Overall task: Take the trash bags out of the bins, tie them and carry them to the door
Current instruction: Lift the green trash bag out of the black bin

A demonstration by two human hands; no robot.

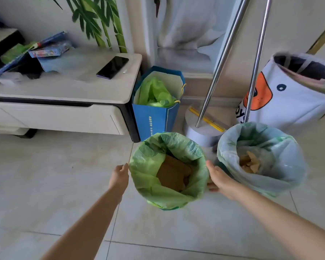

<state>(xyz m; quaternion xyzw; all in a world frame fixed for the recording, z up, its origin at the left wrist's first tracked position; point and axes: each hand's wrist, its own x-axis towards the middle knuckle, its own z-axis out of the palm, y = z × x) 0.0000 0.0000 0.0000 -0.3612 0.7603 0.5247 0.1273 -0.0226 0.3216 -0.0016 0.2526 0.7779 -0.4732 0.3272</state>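
A bin lined with a green trash bag [152, 182] stands on the floor in the middle, brown cardboard scraps inside it. To its right stands a second bin with a pale bluish-green bag [287, 166], also holding brown scraps. My left hand [119, 176] is at the left edge of the green bag, its fingers touching the rim. My right hand [219, 178] lies against the bag's right side, in the gap between the two bins, fingers extended downward. The fingertips of both hands are partly hidden by the bag.
A blue paper bag [154, 119] with light green plastic inside stands behind the green bin, beside a white TV cabinet [64, 102] carrying a phone [113, 67] and books. Two metal poles [219, 62] rise from a round base. A white fabric basket [289, 94] stands at right.
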